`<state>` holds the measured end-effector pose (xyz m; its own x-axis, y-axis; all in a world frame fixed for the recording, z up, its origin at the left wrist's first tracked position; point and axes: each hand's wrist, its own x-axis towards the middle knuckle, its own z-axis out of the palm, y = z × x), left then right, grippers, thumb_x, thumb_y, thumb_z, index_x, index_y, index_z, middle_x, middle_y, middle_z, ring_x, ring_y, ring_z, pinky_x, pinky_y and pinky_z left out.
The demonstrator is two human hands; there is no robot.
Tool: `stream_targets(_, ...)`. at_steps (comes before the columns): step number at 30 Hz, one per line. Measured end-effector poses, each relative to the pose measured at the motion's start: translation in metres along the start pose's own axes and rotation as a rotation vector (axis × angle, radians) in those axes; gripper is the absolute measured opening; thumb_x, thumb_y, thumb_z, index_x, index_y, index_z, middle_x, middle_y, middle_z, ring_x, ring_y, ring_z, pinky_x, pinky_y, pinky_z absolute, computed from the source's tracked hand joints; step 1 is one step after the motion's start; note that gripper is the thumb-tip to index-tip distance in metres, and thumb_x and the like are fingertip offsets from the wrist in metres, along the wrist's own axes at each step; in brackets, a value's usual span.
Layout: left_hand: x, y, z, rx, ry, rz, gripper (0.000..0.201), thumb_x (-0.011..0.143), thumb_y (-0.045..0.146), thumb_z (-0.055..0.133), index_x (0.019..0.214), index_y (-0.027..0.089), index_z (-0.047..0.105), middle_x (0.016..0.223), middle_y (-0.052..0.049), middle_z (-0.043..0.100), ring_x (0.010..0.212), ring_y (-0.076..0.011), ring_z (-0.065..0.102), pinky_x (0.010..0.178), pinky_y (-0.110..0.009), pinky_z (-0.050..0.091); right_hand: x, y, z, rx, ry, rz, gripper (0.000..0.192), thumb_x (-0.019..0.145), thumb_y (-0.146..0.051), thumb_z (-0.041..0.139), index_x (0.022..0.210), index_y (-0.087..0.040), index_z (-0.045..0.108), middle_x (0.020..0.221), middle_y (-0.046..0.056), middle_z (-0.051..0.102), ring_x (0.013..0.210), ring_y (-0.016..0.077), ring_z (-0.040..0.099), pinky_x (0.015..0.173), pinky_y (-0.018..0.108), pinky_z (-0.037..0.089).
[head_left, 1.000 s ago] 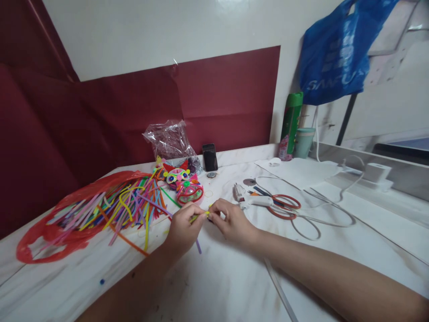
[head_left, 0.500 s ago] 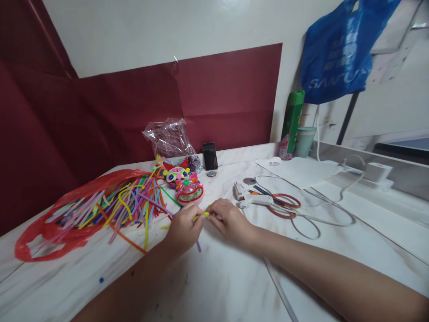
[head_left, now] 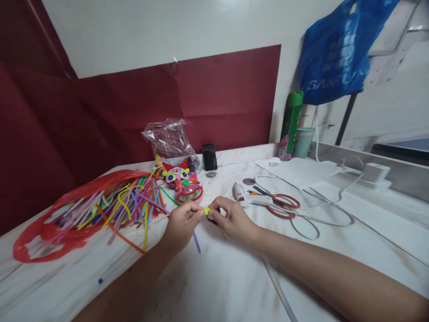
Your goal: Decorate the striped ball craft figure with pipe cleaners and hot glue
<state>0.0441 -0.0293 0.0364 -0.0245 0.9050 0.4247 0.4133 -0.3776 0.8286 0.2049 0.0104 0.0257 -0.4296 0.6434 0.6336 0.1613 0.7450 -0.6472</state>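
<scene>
Between the fingertips of both hands is a small yellow piece (head_left: 207, 210), apparently bent pipe cleaner. My left hand (head_left: 182, 224) pinches it from the left with thumb and forefinger. From the other side my right hand (head_left: 232, 220) grips it, fingers curled. A thin dark strand hangs below the right fingertips; what it is I cannot make out. A purple pipe cleaner (head_left: 197, 242) lies just under my left hand. Behind the hands sits a colourful craft figure (head_left: 178, 175) with blue eyes and red ears, next to a round pink-and-red clear-fronted piece (head_left: 189, 193).
Many coloured pipe cleaners (head_left: 125, 203) spill over a red plastic bag (head_left: 25, 250) at left. To the right lie a white glue gun (head_left: 259, 200), orange-handled scissors (head_left: 288, 201) and loose cables. A phone (head_left: 209, 157), green spray can (head_left: 292, 120) and cup (head_left: 304, 143) stand behind.
The yellow piece has turned and shows more between the fingertips. My right hand has shifted slightly, and a dark strand now shows below it. Objects on the table have stayed put.
</scene>
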Motion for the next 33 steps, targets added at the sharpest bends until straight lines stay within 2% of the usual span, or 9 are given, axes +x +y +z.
stream_targets(5,-0.003,0.004,0.003,-0.029,0.067,0.023,0.012,0.07,0.026,0.06,0.065,0.015,0.06,0.064,0.0,0.058,0.062,-0.0116,0.054,0.058,-0.022,0.044,-0.002,-0.001,0.004,0.243,0.02,0.189,0.016,0.08,-0.028,0.052,0.068,-0.018,0.052,0.063,-0.002,0.052,0.06,0.0125,0.048,0.059,0.025,0.039)
stream_targets(9,-0.005,0.003,0.006,-0.013,0.092,0.055,0.012,0.07,0.025,0.06,0.064,0.015,0.06,0.065,-0.001,0.06,0.064,-0.0126,0.056,0.061,-0.023,0.046,-0.004,0.001,0.008,0.321,0.05,0.222,0.017,0.079,-0.032,0.055,0.07,-0.018,0.053,0.062,-0.003,0.05,0.059,0.0113,0.046,0.057,0.023,0.038)
stream_targets(13,-0.005,0.004,0.005,0.11,0.117,0.077,0.01,0.071,0.022,0.056,0.062,0.016,0.057,0.062,0.001,0.057,0.062,-0.0116,0.054,0.058,-0.022,0.044,-0.004,0.002,0.008,0.322,0.007,0.218,0.015,0.08,-0.029,0.055,0.071,-0.017,0.055,0.063,-0.002,0.053,0.059,0.0113,0.048,0.057,0.023,0.04)
stream_targets(17,-0.005,0.003,0.002,0.339,0.089,0.225,0.013,0.071,0.015,0.053,0.058,0.017,0.053,0.061,0.001,0.053,0.06,-0.0111,0.052,0.054,-0.02,0.04,-0.002,0.005,0.006,0.115,-0.031,0.079,0.005,0.08,-0.018,0.055,0.077,-0.018,0.059,0.07,0.001,0.061,0.068,0.0138,0.055,0.065,0.026,0.043)
stream_targets(20,-0.004,0.001,0.0,0.473,0.031,0.367,0.015,0.073,0.011,0.05,0.06,0.017,0.054,0.062,0.001,0.053,0.062,-0.0118,0.052,0.055,-0.022,0.04,-0.002,0.008,0.005,-0.099,-0.032,-0.082,0.008,0.08,-0.013,0.055,0.074,-0.018,0.058,0.073,0.003,0.063,0.072,0.0159,0.055,0.07,0.029,0.043)
stream_targets(23,-0.003,-0.001,-0.002,0.515,-0.004,0.46,0.016,0.075,0.01,0.048,0.062,0.017,0.054,0.063,0.0,0.054,0.062,-0.0122,0.053,0.057,-0.023,0.04,-0.002,0.01,0.004,-0.176,-0.061,-0.151,0.01,0.08,-0.011,0.055,0.073,-0.018,0.057,0.073,0.003,0.063,0.072,0.0162,0.055,0.07,0.03,0.041)
stream_targets(29,-0.002,-0.001,-0.004,0.5,-0.06,0.467,0.017,0.077,0.011,0.048,0.063,0.018,0.055,0.062,0.0,0.054,0.062,-0.0123,0.053,0.057,-0.023,0.041,-0.001,0.011,0.002,-0.244,-0.101,-0.241,0.013,0.081,-0.009,0.05,0.072,-0.018,0.054,0.069,0.004,0.059,0.069,0.0164,0.051,0.067,0.028,0.039)
stream_targets(33,-0.003,-0.002,-0.003,0.468,-0.042,0.442,0.015,0.079,0.012,0.049,0.068,0.018,0.058,0.067,-0.002,0.057,0.066,-0.0129,0.055,0.06,-0.024,0.043,-0.001,0.013,0.0,-0.348,-0.085,-0.318,0.014,0.083,-0.012,0.047,0.07,-0.018,0.05,0.067,0.004,0.055,0.066,0.0168,0.048,0.066,0.029,0.036)
